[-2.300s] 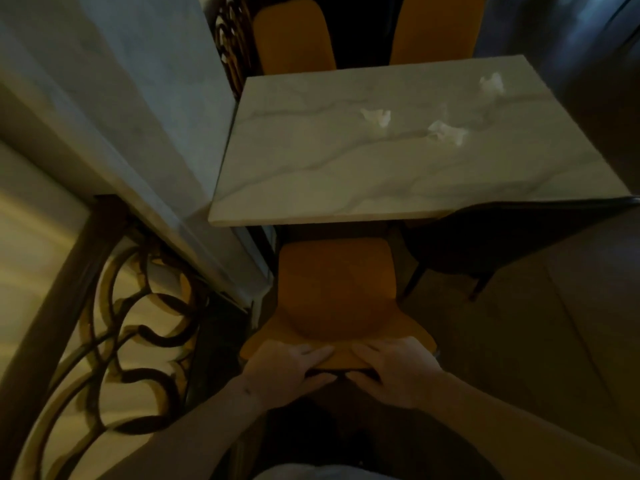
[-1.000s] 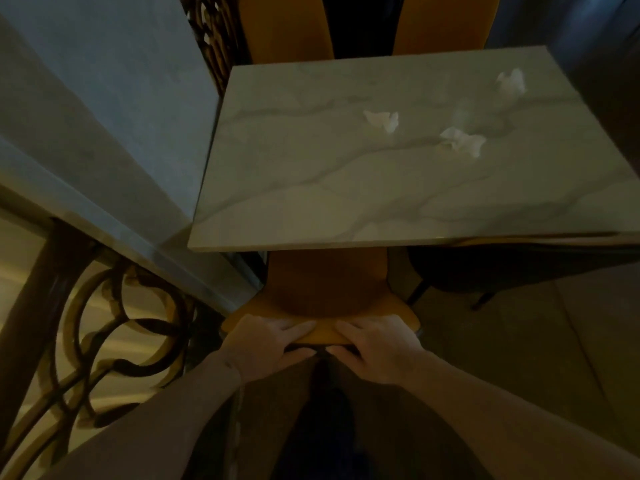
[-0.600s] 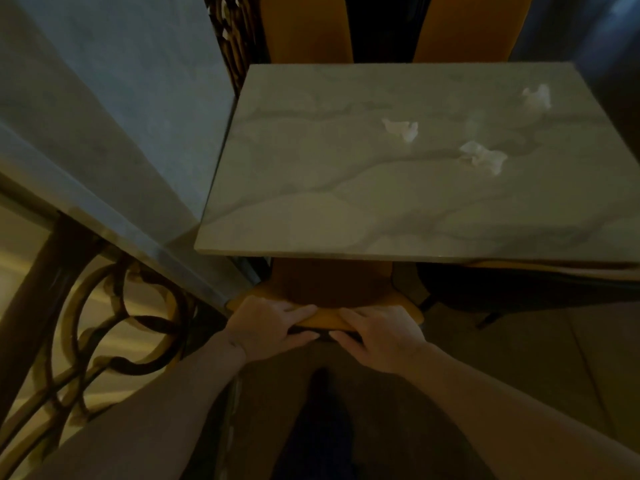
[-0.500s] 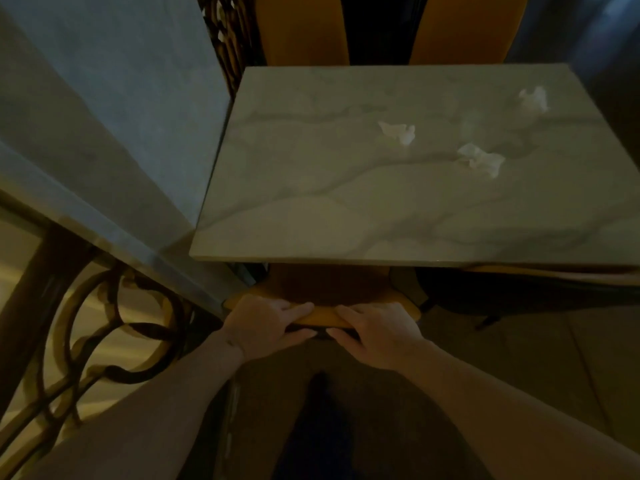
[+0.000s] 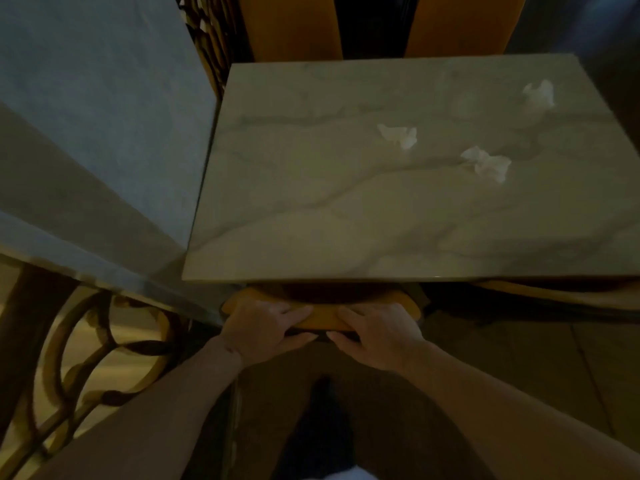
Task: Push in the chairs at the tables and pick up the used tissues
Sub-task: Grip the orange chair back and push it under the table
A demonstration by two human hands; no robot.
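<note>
1. Orange chair back (image 5: 325, 318) is sitting at the lower middle of the frame, its top edge poking out just under the near edge of the marble table (image 5: 311, 216); the seat is lying hidden beneath the tabletop.
2. Your left hand (image 5: 258, 327) is gripping the chair back's left part, fingers held together over the top and thumb wrapping below.
3. Your right hand (image 5: 379, 332) is gripping the right part in the same way, fingers close together, thumb underneath.
4. Three crumpled tissues are lying on the tabletop toward the upper right: one near the middle (image 5: 398, 136), one just right of it (image 5: 486, 164), one by the far right corner (image 5: 538, 93).
5. Two more orange chairs (image 5: 291, 27) are standing at the table's far side, along the top of the frame.
6. Curled metal railing (image 5: 86, 348) is showing at the lower left.
</note>
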